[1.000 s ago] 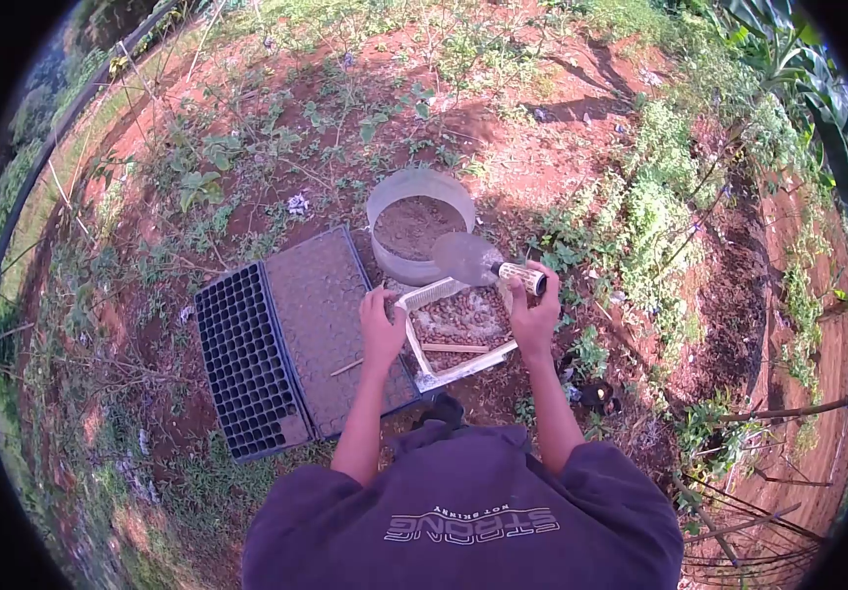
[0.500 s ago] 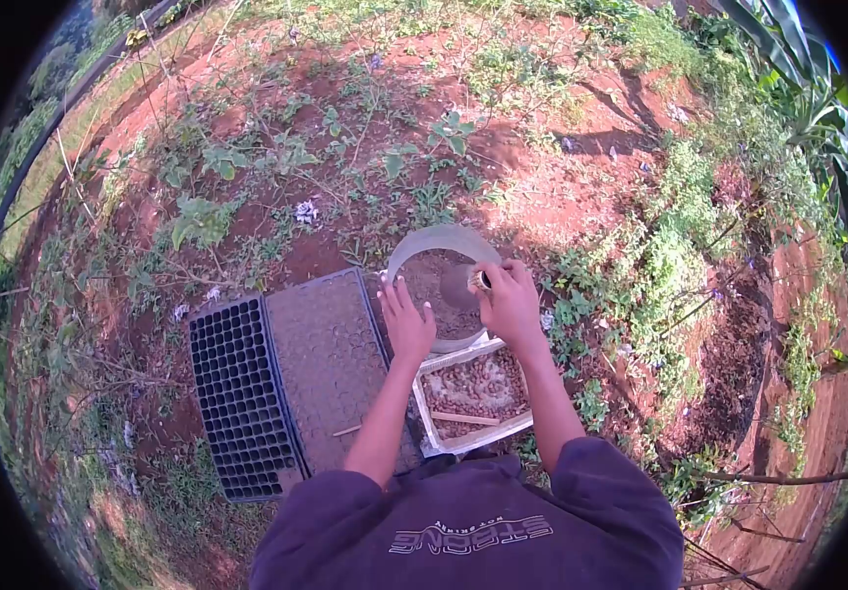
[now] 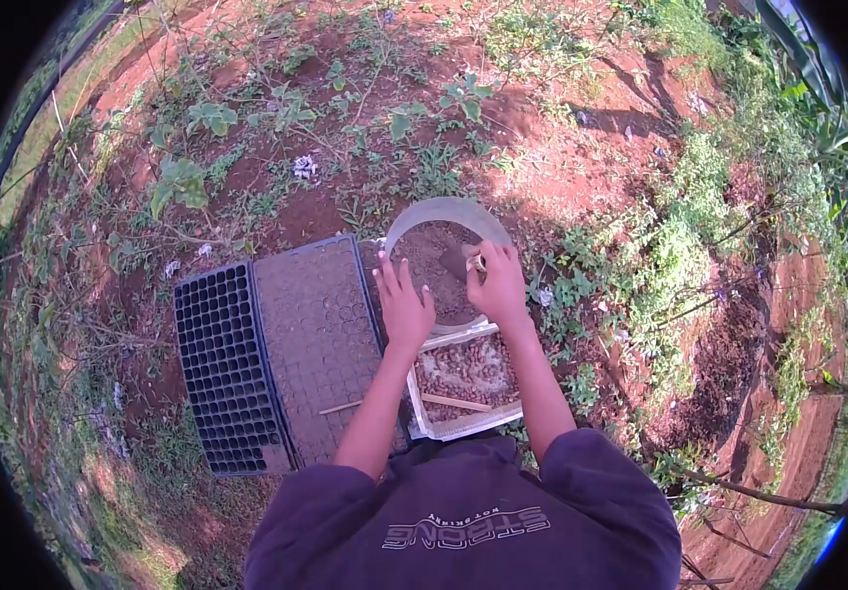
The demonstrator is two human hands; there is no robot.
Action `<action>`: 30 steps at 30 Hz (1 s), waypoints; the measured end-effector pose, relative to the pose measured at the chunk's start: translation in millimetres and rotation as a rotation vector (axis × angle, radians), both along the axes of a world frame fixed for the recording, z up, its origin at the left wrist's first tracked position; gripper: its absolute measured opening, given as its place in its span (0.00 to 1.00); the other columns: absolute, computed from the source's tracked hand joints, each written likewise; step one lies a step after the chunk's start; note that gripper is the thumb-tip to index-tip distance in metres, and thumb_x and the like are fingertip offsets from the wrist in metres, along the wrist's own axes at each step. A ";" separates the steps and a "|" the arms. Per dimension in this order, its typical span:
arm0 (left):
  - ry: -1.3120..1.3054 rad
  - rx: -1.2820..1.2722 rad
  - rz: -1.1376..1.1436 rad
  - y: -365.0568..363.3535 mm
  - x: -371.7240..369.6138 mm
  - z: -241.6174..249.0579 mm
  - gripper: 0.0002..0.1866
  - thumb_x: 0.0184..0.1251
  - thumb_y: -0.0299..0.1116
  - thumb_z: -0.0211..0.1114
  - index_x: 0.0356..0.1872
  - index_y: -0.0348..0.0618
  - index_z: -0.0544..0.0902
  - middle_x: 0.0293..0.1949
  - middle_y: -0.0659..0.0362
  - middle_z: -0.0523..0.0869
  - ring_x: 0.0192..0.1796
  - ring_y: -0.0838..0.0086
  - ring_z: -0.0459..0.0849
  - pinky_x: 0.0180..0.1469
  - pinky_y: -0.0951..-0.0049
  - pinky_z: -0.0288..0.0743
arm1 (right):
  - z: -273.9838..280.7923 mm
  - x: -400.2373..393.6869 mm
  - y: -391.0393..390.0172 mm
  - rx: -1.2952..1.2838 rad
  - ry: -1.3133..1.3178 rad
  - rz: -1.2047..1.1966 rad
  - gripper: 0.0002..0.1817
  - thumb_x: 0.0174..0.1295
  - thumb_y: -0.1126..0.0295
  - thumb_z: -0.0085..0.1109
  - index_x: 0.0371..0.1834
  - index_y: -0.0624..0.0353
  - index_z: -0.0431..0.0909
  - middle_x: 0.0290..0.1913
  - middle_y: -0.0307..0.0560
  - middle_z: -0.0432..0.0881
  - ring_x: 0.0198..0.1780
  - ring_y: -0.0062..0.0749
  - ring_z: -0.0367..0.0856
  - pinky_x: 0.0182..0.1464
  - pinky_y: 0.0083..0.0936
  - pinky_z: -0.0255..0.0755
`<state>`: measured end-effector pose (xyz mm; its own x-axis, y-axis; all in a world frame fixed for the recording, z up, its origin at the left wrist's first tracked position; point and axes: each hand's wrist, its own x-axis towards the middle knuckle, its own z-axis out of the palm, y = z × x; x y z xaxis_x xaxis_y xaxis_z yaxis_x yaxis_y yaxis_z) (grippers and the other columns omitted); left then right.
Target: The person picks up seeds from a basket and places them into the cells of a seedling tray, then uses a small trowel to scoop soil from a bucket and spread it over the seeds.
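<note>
My left hand [image 3: 404,300] lies with fingers spread against the left side of a round, pale container [image 3: 444,208] that has dark soil [image 3: 432,258] in it. My right hand [image 3: 499,285] is closed around the handle of a trowel [image 3: 454,262], whose blade is in the soil. Just below the round container stands a white box [image 3: 481,425] with brown seeds or pellets and a thin wooden stick [image 3: 455,402]. Left of my left hand is a seedling tray [image 3: 311,320] filled with soil.
An empty black cell tray [image 3: 225,369] lies at the left, against the filled one. Another thin stick [image 3: 341,407] rests on the filled tray. Weeds and red soil surround everything, with bare branches [image 3: 758,492] at the lower right.
The view has shifted, so the trays and box appear higher. The trowel blade now shows at a different angle in the soil, and my right hand has turned with it.
</note>
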<state>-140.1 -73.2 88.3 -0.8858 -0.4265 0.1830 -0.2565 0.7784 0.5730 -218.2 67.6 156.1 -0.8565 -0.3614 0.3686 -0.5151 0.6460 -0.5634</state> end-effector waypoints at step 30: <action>0.223 0.113 0.075 11.8 29.4 -13.8 0.33 0.68 0.38 0.54 0.69 0.30 0.56 0.72 0.37 0.49 0.73 0.36 0.49 0.74 0.48 0.46 | -41.8 37.8 67.0 -0.072 0.106 -0.060 0.29 0.59 0.63 0.60 0.62 0.60 0.65 0.65 0.62 0.62 0.66 0.57 0.58 0.67 0.47 0.54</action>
<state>-110.8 -61.5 74.5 -0.7941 -0.5182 0.3176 -0.1687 0.6899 0.7040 -180.4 134.5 114.3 -0.8308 -0.2800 0.4811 -0.5357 0.6373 -0.5540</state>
